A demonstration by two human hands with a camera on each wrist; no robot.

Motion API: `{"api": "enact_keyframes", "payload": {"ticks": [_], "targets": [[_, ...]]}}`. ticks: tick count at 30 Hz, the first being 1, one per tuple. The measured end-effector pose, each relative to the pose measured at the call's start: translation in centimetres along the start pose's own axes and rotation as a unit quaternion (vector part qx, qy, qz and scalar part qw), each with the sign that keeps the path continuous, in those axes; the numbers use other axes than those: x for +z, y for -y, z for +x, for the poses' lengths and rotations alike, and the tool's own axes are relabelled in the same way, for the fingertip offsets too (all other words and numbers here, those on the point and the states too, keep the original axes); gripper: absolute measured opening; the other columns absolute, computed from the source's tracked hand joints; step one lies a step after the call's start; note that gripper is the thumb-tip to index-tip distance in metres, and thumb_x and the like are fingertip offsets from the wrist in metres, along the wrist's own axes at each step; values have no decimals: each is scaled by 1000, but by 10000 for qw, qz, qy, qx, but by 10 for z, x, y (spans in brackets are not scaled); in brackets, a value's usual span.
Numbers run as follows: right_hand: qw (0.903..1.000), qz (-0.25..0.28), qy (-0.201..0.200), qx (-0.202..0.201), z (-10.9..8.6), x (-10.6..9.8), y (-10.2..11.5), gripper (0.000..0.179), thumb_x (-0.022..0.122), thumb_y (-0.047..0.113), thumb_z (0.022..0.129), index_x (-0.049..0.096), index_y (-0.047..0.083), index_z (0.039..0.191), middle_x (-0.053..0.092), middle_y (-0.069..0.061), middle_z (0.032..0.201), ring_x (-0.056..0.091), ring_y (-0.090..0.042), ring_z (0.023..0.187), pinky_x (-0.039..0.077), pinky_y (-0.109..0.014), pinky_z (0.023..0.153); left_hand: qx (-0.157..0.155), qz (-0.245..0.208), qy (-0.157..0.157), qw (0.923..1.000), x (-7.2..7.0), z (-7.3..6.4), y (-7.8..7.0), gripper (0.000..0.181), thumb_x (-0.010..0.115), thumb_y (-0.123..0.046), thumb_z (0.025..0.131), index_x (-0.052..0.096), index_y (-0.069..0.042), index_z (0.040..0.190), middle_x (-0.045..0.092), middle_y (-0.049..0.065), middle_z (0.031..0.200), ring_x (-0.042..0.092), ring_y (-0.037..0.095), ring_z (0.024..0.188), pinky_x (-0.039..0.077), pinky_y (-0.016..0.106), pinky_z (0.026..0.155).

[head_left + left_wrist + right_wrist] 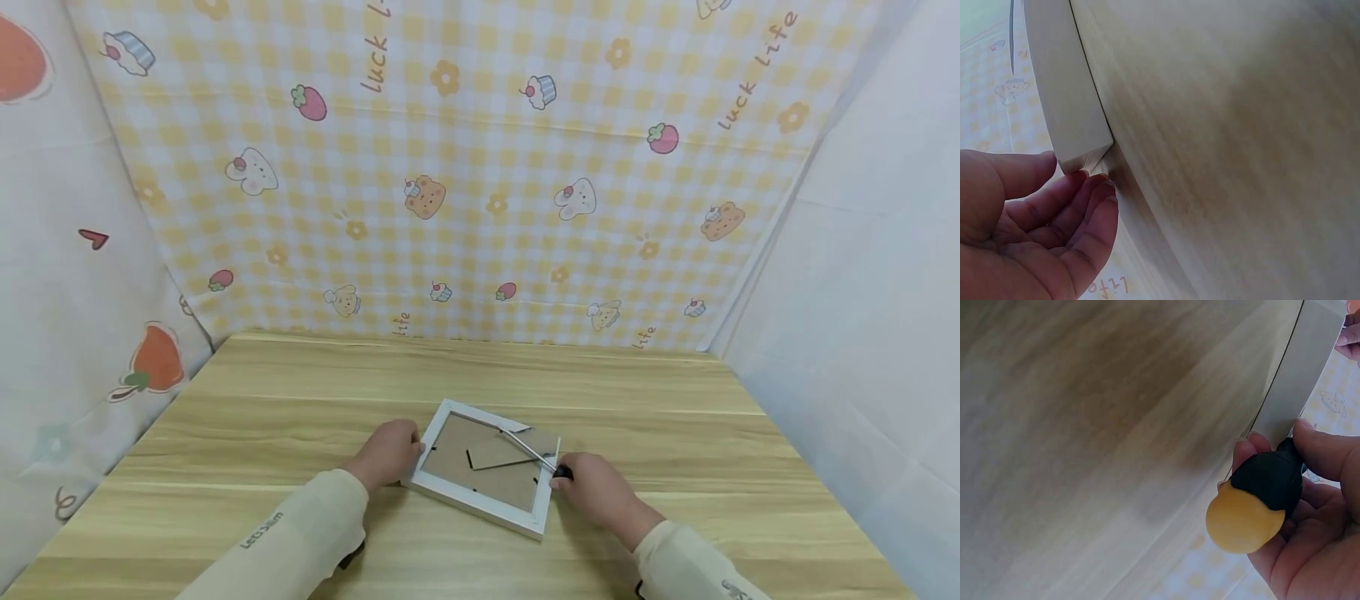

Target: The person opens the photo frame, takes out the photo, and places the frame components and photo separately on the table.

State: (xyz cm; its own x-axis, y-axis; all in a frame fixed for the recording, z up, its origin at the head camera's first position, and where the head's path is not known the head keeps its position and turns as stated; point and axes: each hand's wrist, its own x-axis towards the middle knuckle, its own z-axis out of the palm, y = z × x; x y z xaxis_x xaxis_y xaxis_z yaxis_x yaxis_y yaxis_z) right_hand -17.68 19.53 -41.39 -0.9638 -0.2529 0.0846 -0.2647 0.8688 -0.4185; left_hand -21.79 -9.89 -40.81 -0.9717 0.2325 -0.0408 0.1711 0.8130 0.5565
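A white picture frame [474,497] lies back side up on the table, its brown backing board [450,446] showing. Small black tabs sit along the inner edge, and an L-shaped dark line crosses the board. My left hand [386,454] pinches the frame's left side between thumb and fingers. In my right hand [600,492] is a screwdriver with a black and yellow handle [1244,519], held beside the frame's right side. Its metal shaft [528,450] slants over the board, the tip by a tab at the far inner edge. Whether the tip touches the tab I cannot tell.
The wood-grain table [300,383] extends around the frame. A yellow checked cloth [465,250] hangs behind it, with pale cloths at the left [67,333] and right [847,317].
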Motion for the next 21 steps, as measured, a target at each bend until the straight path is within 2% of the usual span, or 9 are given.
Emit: {"api": "enact_keyframes", "payload": {"ticks": [3, 13, 21], "targets": [[10000, -15, 22, -8, 0, -1, 2, 25, 72, 11, 84, 52, 9, 69, 40, 4, 60, 37, -11, 55, 31, -25, 51, 54, 27, -33, 10000, 0, -1, -1, 15, 60, -4, 93, 55, -3, 78, 51, 3, 70, 48, 16, 66, 43, 29, 59], [9992, -212, 331, 96, 6, -4, 6, 15, 71, 11, 85, 61, 6, 76, 53, 3, 65, 44, -11, 58, 40, -27, 54, -43, 8, -26, 10000, -1, -3, -5, 18, 59, -3, 92, 54, -3, 76, 49, 3, 68, 47, 16, 65, 41, 28, 58], [9979, -496, 405, -79, 9, -9, 7, 19, 74, 11, 82, 59, 6, 71, 52, 2, 63, 44, -13, 58, 41, -30, 56, -150, -64, 53, 9999, 1, -6, -7, 18, 59, -3, 93, 53, -4, 76, 49, 3, 67, 46, 16, 63, 39, 27, 56]]}}
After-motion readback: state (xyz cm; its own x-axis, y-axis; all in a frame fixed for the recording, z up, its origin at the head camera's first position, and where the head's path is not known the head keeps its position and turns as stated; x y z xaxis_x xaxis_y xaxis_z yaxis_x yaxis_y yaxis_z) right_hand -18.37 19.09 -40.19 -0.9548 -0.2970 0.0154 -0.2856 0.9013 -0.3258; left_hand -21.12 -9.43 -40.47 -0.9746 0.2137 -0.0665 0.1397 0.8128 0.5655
